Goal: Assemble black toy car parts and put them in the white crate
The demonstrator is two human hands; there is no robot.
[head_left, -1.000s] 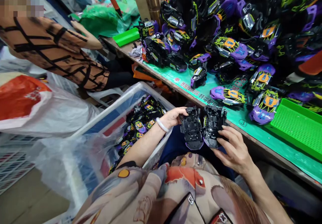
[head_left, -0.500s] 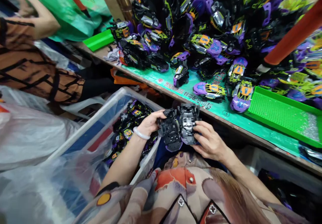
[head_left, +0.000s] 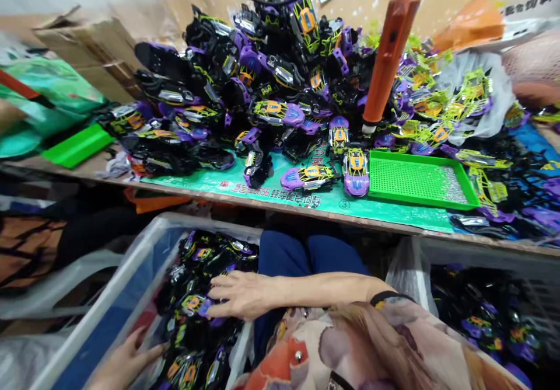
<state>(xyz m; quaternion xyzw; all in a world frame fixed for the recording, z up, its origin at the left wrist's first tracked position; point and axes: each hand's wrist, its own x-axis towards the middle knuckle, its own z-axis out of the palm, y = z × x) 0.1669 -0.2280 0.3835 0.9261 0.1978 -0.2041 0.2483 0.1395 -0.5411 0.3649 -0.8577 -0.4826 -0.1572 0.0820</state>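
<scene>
The right hand (head_left: pixel 240 296), fingers spread, lies over toy cars (head_left: pixel 192 306) in the bin (head_left: pixel 107 326); the left hand (head_left: pixel 125 362), apart from it, is splayed beside them. Work appears partway: many cars lie below the hands, while a heap (head_left: pixel 273 110) remains on the bench (head_left: pixel 205 187) beyond.

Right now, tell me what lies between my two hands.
In the head view, part of the heap of toy cars lies between your left hand and right hand, inside the white-rimmed bin.
</scene>
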